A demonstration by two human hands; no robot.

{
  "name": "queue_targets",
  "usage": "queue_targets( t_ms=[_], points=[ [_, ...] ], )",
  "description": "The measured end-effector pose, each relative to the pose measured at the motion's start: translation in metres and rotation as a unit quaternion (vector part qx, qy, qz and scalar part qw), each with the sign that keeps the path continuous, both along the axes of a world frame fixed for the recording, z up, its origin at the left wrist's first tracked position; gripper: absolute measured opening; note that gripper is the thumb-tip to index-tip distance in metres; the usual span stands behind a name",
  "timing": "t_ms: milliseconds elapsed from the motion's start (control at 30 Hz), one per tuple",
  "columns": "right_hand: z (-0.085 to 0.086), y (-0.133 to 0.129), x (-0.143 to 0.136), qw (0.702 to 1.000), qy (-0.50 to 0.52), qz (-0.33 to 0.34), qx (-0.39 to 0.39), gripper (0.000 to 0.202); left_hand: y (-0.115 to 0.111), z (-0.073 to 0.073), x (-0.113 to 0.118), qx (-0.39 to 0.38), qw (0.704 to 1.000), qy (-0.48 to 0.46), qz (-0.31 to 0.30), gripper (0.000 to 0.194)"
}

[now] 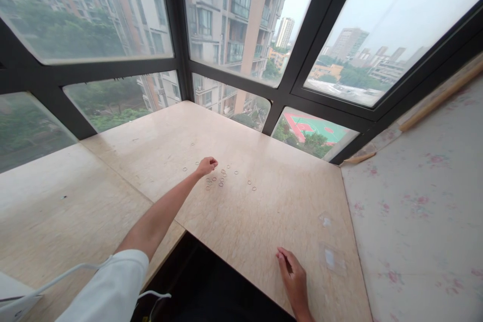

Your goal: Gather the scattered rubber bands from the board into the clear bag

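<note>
1. Because the small, thin, dark-outlined rings (221,184) lie flat on the beige, marble-patterned counter (260,221), some bunched and others scattered around, I'd expect them to be light and fiddly, and quick to skid on that smooth top.
2. From where I stand, I can't judge whether they are stiff or springy; a gentle fingertip pinch on the rim, one ring at a time, looks the safest hold.
3. The left hand (207,165) is just beside the bunch, its fingers drawn together; whether a ring is caught between them, I can't tell.
4. Nearer the person, the right hand (293,275) is loosely closed, thumb to finger, contents unclear. The clear plastic packet with a white patch (332,259) is beside it.
5. The ring material is too small to make out, several outlines blur together, and the right forearm is cut off below.
</note>
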State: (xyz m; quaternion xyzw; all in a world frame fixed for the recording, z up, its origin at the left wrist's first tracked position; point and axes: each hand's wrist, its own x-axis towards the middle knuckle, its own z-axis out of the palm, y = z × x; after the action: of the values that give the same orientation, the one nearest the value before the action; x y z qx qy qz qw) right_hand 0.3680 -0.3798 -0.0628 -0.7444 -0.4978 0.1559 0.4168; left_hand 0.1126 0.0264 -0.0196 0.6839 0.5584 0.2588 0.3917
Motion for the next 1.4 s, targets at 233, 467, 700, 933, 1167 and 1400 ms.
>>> queue_targets(
  t_ms=[233, 467, 700, 933, 1167, 1400],
  points=[
    [-0.002, 0.000, 0.001, 1.000, -0.003, -0.003, 0.007, 0.036, 0.027, 0.028, -0.067, -0.022, 0.977, -0.112, 0.178, 0.020],
    [-0.002, 0.000, 0.001, 1.000, 0.002, -0.006, 0.006, 0.038, 0.012, 0.012, -0.123, -0.064, 0.941, -0.073, 0.324, 0.026],
    [-0.001, -0.001, 0.001, 1.000, 0.015, -0.003, -0.002, 0.041, -0.007, -0.003, -0.119, -0.040, 0.959, 0.042, 0.277, 0.022],
    [0.003, 0.000, -0.001, 1.000, 0.016, -0.009, 0.000, 0.042, -0.025, -0.011, -0.027, 0.070, 0.990, 0.119, 0.030, 0.033],
    [0.002, 0.001, -0.002, 1.000, 0.010, -0.013, 0.005, 0.042, -0.032, -0.015, 0.029, 0.099, 0.970, 0.198, -0.103, 0.027],
    [0.000, 0.002, 0.000, 1.000, 0.000, -0.009, 0.020, 0.042, -0.028, -0.016, 0.037, 0.077, 0.960, 0.237, -0.128, 0.017]
  ],
)
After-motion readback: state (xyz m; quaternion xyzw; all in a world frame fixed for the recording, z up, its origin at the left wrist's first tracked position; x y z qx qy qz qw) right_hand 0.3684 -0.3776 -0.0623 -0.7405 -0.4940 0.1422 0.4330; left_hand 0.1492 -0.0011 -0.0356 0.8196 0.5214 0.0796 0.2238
